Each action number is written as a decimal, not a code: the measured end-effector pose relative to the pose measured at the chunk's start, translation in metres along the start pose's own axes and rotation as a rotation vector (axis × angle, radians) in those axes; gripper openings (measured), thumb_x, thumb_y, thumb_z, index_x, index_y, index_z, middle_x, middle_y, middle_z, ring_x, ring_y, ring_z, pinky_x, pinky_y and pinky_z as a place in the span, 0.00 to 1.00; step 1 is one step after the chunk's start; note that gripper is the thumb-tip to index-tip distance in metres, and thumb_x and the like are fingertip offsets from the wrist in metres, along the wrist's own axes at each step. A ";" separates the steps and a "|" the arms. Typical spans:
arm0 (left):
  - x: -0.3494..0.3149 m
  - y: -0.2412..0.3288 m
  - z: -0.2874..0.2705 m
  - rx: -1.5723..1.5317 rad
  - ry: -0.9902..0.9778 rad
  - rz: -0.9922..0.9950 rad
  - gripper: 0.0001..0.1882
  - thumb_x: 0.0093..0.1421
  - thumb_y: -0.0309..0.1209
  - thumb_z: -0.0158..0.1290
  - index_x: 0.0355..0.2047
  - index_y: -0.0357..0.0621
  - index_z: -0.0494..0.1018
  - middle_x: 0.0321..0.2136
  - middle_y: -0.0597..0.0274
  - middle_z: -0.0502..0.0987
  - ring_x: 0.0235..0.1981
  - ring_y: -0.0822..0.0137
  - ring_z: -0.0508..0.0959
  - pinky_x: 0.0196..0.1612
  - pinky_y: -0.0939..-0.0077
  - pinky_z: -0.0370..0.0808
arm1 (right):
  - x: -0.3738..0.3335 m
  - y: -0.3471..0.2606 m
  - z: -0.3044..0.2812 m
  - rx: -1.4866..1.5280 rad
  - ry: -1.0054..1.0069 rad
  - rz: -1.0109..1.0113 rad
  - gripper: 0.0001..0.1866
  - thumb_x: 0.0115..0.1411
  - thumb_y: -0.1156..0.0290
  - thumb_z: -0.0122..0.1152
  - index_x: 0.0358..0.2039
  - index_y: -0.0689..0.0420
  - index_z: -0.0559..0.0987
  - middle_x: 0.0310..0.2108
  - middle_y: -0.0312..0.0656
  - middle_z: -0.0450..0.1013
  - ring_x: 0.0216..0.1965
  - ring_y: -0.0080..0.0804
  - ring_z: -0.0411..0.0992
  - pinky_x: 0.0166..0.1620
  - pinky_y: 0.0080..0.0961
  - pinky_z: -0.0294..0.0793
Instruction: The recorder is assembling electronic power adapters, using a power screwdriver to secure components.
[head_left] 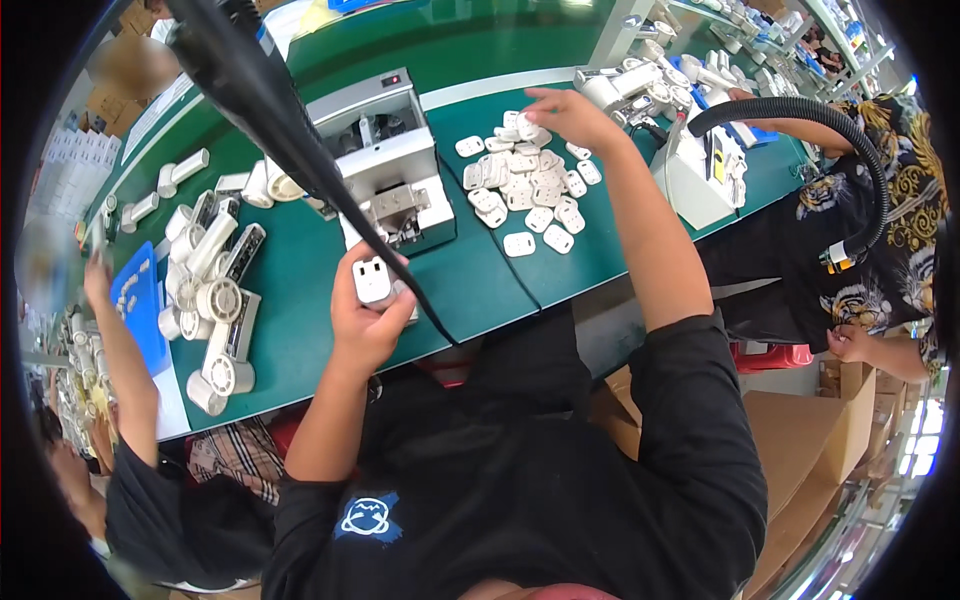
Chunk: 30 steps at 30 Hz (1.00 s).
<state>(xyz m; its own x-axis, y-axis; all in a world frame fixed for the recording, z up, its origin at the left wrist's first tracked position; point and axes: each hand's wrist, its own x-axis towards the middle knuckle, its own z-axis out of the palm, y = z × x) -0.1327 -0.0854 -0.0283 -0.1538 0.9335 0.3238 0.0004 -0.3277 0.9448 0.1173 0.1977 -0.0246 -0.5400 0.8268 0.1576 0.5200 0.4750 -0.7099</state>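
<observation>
My left hand [362, 318] is closed around a white plastic housing [373, 283] with two dark slots in its upper face, held just in front of a grey-and-white bench machine [385, 160]. Over the far end of a heap of small white slotted plates [520, 180], my right hand [572, 115] reaches with its fingers apart. Its lower fingertips are at the topmost plates; whether they touch one I cannot make out. A few plates lie loose at the heap's near edge.
White fan-like units with round grilles [215, 300] crowd the green bench on the left, by a blue tray [140, 300]. A thick black arm [265, 110] crosses overhead. Right stand a white box [695, 180], a black hose [850, 125] and a co-worker; another co-worker's arm [130, 370] is at left.
</observation>
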 end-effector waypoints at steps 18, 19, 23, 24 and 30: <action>0.005 0.016 -0.029 0.013 -0.608 -0.031 0.35 0.48 0.39 0.60 0.53 0.39 0.61 0.44 0.56 0.68 0.47 0.62 0.67 0.51 0.71 0.63 | -0.070 -0.204 0.082 0.275 -0.575 -0.755 0.17 0.47 0.60 0.65 0.37 0.53 0.79 0.36 0.39 0.61 0.39 0.36 0.61 0.42 0.29 0.63; 0.007 0.014 -0.032 0.055 -0.635 0.035 0.33 0.47 0.38 0.61 0.52 0.39 0.62 0.43 0.56 0.68 0.46 0.62 0.68 0.50 0.71 0.63 | -0.070 -0.202 0.083 0.305 -0.594 -0.705 0.20 0.45 0.54 0.66 0.36 0.53 0.79 0.35 0.39 0.62 0.38 0.36 0.61 0.42 0.28 0.63; -0.002 0.018 -0.034 0.111 -0.469 0.080 0.30 0.47 0.37 0.61 0.48 0.41 0.63 0.40 0.59 0.68 0.39 0.64 0.69 0.44 0.72 0.67 | -0.056 -0.201 0.071 0.252 0.039 -0.904 0.31 0.44 0.54 0.68 0.44 0.62 0.72 0.34 0.40 0.64 0.36 0.31 0.64 0.41 0.26 0.64; -0.009 0.016 -0.032 0.109 -0.460 0.083 0.30 0.47 0.37 0.61 0.48 0.41 0.63 0.40 0.59 0.68 0.39 0.64 0.69 0.44 0.72 0.67 | -0.058 -0.217 0.077 0.679 0.270 -0.629 0.32 0.45 0.59 0.68 0.45 0.64 0.67 0.39 0.43 0.66 0.41 0.31 0.65 0.44 0.28 0.65; -0.021 -0.012 -0.022 0.066 0.008 0.272 0.29 0.50 0.40 0.59 0.47 0.41 0.61 0.34 0.62 0.67 0.31 0.72 0.67 0.33 0.78 0.66 | -0.018 -0.263 0.098 0.868 0.126 -0.450 0.25 0.51 0.74 0.60 0.48 0.65 0.64 0.28 0.41 0.73 0.26 0.27 0.72 0.36 0.23 0.72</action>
<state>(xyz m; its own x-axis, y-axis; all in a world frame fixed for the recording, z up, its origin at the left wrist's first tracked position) -0.1508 -0.1045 -0.0472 -0.1474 0.8114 0.5656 0.1071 -0.5554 0.8247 -0.0751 0.0285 0.0923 -0.4675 0.6733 0.5728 -0.4099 0.4090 -0.8153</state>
